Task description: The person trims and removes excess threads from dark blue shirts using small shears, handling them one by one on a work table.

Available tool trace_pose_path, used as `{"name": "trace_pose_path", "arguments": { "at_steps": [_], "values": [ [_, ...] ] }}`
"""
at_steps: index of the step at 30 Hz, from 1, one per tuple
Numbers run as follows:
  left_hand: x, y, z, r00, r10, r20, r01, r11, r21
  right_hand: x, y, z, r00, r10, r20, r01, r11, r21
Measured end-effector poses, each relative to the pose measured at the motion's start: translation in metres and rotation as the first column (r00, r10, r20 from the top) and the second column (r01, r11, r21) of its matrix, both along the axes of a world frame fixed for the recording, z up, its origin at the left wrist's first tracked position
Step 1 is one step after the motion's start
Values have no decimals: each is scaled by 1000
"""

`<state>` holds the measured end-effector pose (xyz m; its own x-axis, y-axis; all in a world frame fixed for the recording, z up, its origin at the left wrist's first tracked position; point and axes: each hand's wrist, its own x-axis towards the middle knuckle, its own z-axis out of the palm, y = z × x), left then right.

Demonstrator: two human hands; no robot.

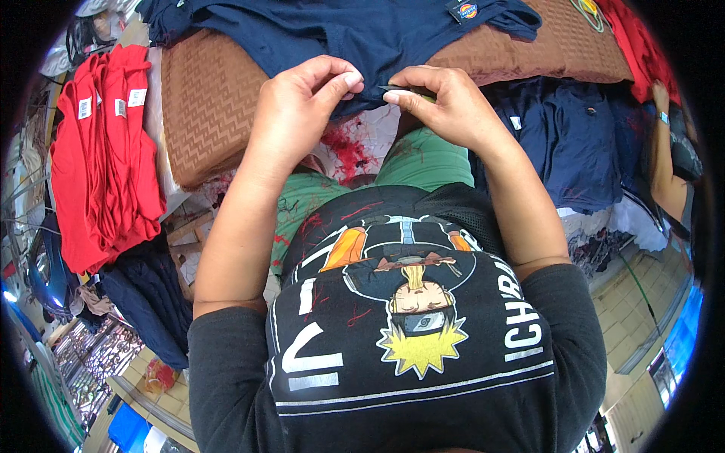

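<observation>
We see a dark blue shirt (332, 34) spread on a brown cushion (208, 98), its near hem hanging at the cushion's edge. Our left hand (302, 106) pinches that hem; our right hand (445, 102) pinches a small thin tool (408, 93) against it. A small dark label (466, 10) sits far right on the shirt. Red shirts (102, 151) with white tags (136, 97) hang left. Another person's arm (664, 158) crowds the right edge.
</observation>
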<state>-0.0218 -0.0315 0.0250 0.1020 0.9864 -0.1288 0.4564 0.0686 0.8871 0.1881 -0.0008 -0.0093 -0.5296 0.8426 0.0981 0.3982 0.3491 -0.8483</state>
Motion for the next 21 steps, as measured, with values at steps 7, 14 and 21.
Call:
{"name": "trace_pose_path", "arguments": {
  "at_steps": [7, 14, 21],
  "values": [
    [-40, -19, 59, 792, -423, -440, 378, 906, -190, 9, -1, 8, 999, 18, 34, -16, 999, -50],
    [-8, -24, 35, 870, -98, -483, 265, 920, 290, 11, 0, 8, 981, -27, -191, 36, 999, 40],
    [12, -15, -2, 803, 10, -596, 275, 880, 386, -1, -7, -3, 975, -20, -221, 14, 999, -29]
  ]
}}
